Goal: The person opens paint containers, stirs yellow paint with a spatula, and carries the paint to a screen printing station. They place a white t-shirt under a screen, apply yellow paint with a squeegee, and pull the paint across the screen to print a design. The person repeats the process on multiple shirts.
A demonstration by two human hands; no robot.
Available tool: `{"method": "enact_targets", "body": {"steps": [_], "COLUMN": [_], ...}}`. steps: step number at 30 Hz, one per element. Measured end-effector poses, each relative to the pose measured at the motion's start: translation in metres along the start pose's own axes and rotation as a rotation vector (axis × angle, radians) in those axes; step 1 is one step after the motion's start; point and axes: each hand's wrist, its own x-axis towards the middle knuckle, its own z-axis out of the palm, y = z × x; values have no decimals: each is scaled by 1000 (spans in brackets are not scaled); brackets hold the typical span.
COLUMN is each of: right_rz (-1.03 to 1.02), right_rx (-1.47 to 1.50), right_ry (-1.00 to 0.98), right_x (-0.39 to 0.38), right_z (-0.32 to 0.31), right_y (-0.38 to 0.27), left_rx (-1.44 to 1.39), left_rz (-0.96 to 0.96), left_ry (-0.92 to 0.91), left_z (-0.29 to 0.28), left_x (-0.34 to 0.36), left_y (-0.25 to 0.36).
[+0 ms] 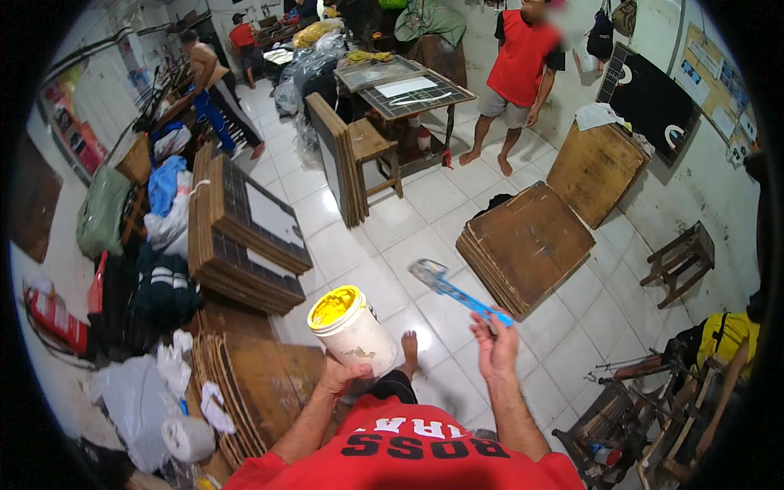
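Left hand: we are grasping the white tub (357,336) low on its side near the base with our left hand (341,375), thumb and fingers spreading around it.
Right hand: we are gripping the end of a blue-handled tool (469,300) between the thumb and fingers of our right hand (496,349).
Tub: it is sitting in our left hand above the tiled floor (429,196), its uncovered mouth showing thick yellow paint (335,305).
Tool: it is pointing up and to the left, its blurred head hanging in the air to the right of the tub, well apart from it.
Boards on the right: we are seeing a stack of brown boards (532,242) lying on the floor beyond our right hand.
Boards on the left: more dark-faced boards (245,214) are leaning in a bundle to the left of the tub.
Table: a work table (447,92) is standing farther off, a wooden stool (371,140) standing just beside it.
Co-worker: a person in a red top (521,59) is standing barefoot to the right of the table.
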Motion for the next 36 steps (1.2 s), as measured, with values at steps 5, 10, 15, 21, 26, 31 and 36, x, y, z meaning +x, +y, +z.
{"method": "enact_targets", "body": {"steps": [5,10,15,21,26,31,36], "right_rz": [221,304,183,-6,557,707,518], "right_rx": [-96,-294,-453,-1102,-1548,-1636,-1623], "right_ry": [-258,-414,-528,-301,-868,-985,-1009], "right_x": [111,229,351,535,669,794,913], "right_z": [88,135,151,73,-8,-4,8], "right_y": [43,21,-7,12,32,-5,-7], "left_rx": [-315,-364,-234,-30,-75,-59,-54], "left_rz": [-10,-141,-157,-7,99,79,80], "left_ry": [-154,-277,-395,-442,-253,-187,-224], "left_z": [26,55,86,111,135,155,177], "left_x": [164,327,475,643,745,846,972], "left_y": [-1,42,74,85,102,112,113]}}
